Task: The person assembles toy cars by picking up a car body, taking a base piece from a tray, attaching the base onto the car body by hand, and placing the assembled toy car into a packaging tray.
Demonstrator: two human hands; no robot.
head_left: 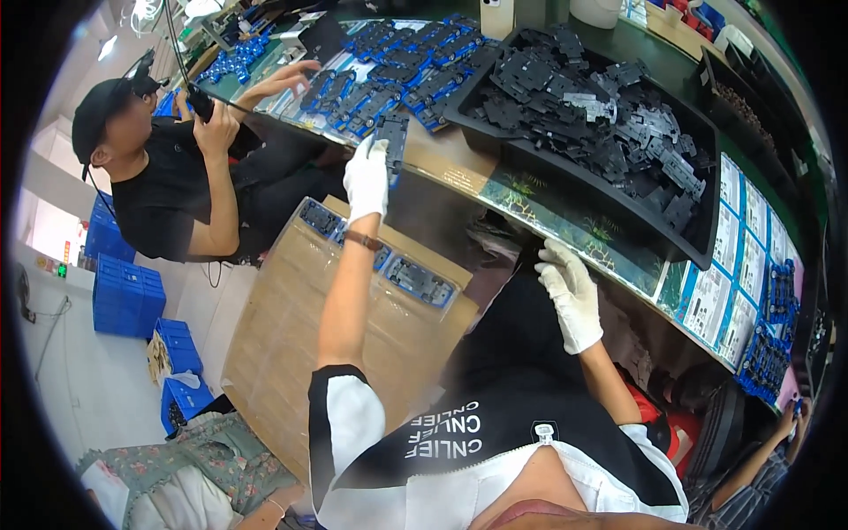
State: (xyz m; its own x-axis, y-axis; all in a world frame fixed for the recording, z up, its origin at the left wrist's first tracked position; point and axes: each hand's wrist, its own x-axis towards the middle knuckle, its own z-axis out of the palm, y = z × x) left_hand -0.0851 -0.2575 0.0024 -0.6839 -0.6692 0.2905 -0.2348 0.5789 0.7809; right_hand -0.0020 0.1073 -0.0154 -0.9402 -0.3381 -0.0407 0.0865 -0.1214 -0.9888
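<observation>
My left hand [367, 181], in a white glove, reaches forward over the table's near edge. It is closed on a black toy car chassis [393, 141], just short of the rows of blue-and-black car chassis [415, 66] laid on the table. Gloved in white too, my right hand [570, 296] hovers by the table's front edge. Its fingers are apart and slightly bent, and nothing shows in them. Below my left wrist, a cardboard box [336, 309] carries a row of similar chassis [420, 281] along its far side; my forearm covers part of that row.
A large black bin [609, 190] heaped with black plastic parts [565, 97] stands on the table ahead. Printed sheets [720, 274] lie to its right. At the left, a co-worker [168, 177] holds a black device, one hand over the chassis. Blue crates [128, 296] stand on the floor.
</observation>
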